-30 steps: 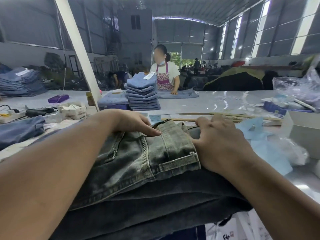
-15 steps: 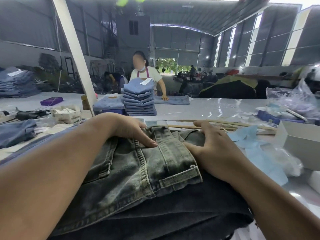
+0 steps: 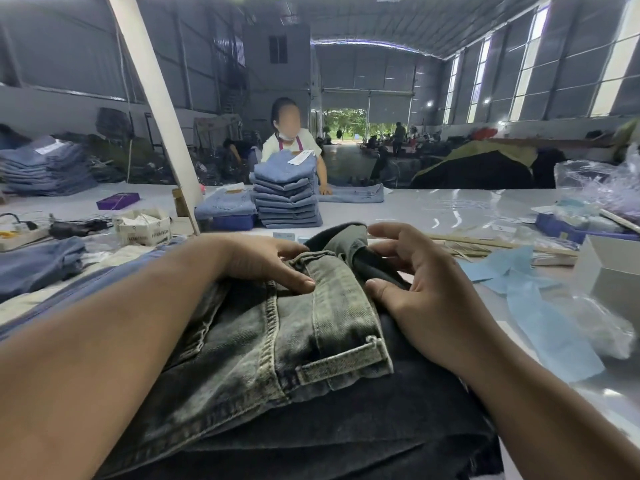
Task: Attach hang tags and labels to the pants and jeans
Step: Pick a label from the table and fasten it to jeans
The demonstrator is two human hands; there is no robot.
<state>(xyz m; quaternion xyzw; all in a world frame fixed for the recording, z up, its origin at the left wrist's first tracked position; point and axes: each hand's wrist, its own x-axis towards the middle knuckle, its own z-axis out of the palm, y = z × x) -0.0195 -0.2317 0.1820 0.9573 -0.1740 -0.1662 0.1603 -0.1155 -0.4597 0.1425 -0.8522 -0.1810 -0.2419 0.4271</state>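
While the left hand [image 3: 266, 263] presses flat, fingers straight, on the waistband of the grey jeans [image 3: 277, 341] at the table's [image 3: 450, 206] near edge, the right hand [image 3: 415, 282] curls its fingers and thumb around a dark fold of the same jeans.

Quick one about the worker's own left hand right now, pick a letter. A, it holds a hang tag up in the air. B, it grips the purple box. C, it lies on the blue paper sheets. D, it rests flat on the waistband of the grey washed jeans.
D: the left hand lies with straight fingers pressed on the waistband of the grey washed jeans, far from the purple box and the blue paper sheets.
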